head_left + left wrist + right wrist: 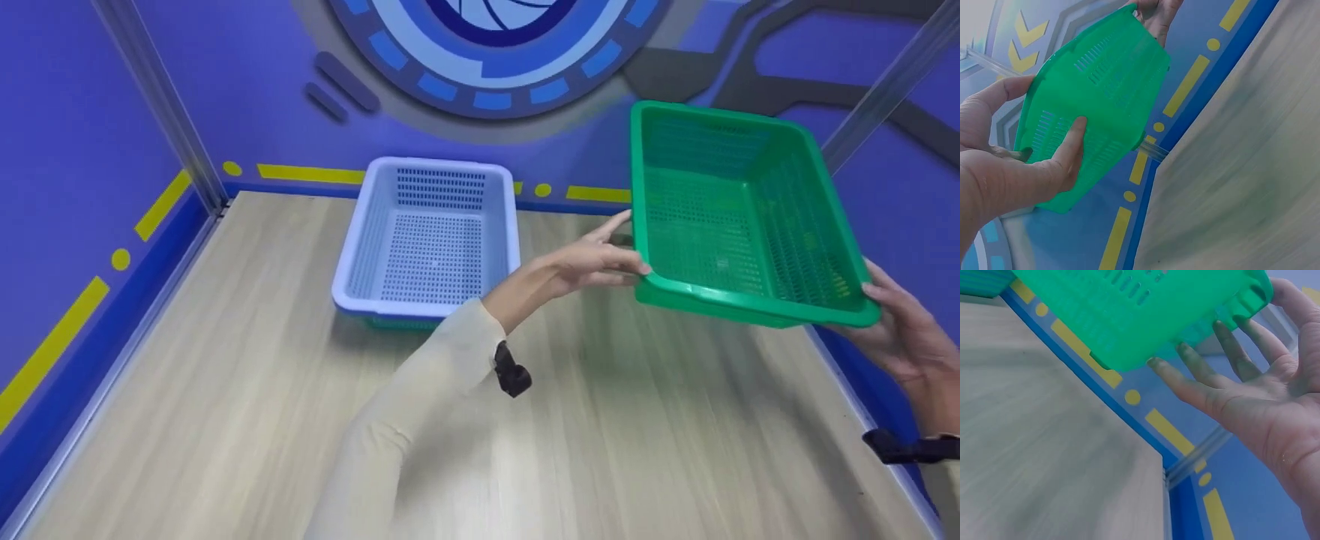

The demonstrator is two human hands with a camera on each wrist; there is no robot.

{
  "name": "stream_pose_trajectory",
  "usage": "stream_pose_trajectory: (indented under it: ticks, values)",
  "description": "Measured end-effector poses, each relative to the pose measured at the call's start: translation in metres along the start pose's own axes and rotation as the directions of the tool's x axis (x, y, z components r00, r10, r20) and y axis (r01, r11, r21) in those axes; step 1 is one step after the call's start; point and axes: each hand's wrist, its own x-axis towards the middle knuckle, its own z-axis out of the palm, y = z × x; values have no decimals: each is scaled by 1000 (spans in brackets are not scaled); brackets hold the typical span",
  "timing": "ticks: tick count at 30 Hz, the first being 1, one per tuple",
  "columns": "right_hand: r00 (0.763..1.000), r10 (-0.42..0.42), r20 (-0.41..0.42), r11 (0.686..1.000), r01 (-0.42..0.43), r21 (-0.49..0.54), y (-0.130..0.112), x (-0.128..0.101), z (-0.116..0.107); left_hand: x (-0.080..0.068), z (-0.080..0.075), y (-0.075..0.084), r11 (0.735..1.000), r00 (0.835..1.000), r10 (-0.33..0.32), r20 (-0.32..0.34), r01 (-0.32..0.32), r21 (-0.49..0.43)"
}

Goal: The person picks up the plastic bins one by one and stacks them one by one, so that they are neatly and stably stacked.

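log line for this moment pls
left hand grips near-left rim | right hand supports near-right corner | green basket held tilted, off table | blue basket on table, stacked over another

Left arm: long cream sleeve (420,390), soft close-fitting fabric, ends just short of the wrist. Black strap (512,370) with a small buckle-like tab at the sleeve's cuff. Right arm: black strap (911,448) across the wrist, a sliver of cream sleeve below it. Both hands bare; no rings or gloves.
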Motion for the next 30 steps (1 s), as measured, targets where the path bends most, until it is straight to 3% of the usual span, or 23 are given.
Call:
stream_pose_trajectory:
  ticks: [5, 9, 14, 19, 22, 30]
  values:
    - [1000, -1, -3, 1000, 1, 8, 7, 11, 9, -9, -14, 6, 1000, 999, 15, -31, -15, 23]
    - [1000, -2, -23, 999, 1, -50, 9, 15, 18, -15, -21, 13, 998, 998, 32, -58, -28, 62]
    - [1000, -9, -24, 993, 6, -119, 12, 19, 32, -26, -30, 20, 993, 998, 46, -39, -42, 107]
    - [1000, 28, -5, 982, -28, -187, 19, 32, 47, -46, -47, 26, 989, 999, 45, -8, -43, 138]
    - [998, 42, 50, 987, -33, -158, 22, 43, 56, -59, -58, 31, 985, 999, 40, 0, -39, 169]
    - [994, 77, 80, 991, -67, -118, 37, 79, 88, -96, -92, 56, 971, 993, 103, 55, -113, 209]
